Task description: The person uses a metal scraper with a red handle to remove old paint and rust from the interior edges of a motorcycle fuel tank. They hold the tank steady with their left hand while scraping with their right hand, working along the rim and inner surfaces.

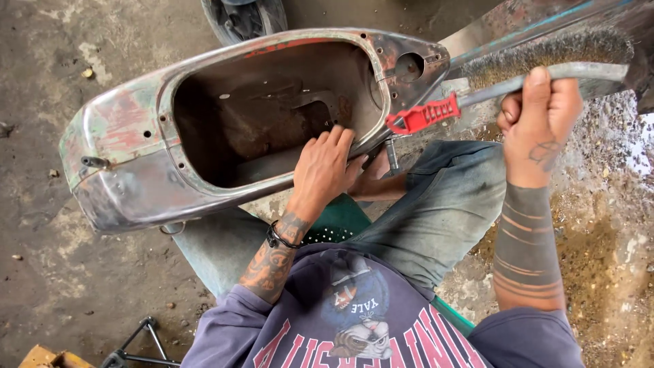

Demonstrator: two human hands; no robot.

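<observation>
Concrete floor (75,286), stained and gritty, is seen all around; small stones are scattered at 9 o'clock. A dark tyre (243,17) is partly seen at 12 o'clock, just beyond the shell. A black metal stand (136,344) and a yellowish block (44,356) are seen at 7 o'clock. A green perforated stool (334,228) is glimpsed between the jeans-clad knees (443,211).

A rusted, paint-stripped scooter body shell (129,157) is laid across the lap, running from 9 to 1 o'clock, its open cavity turned up. A short metal stud (392,155) is seen under its rim at centre.

The left hand (325,170) is laid on the shell's near rim, fingers spread loosely and curled over the edge into the cavity, steadying rather than clenching.

The right hand (538,112) is closed fully around the handle of a wire brush (545,58), held at 2 o'clock, clear of the shell, bristles facing away; its red handle end (422,116) is pointed toward the shell's rim.
</observation>
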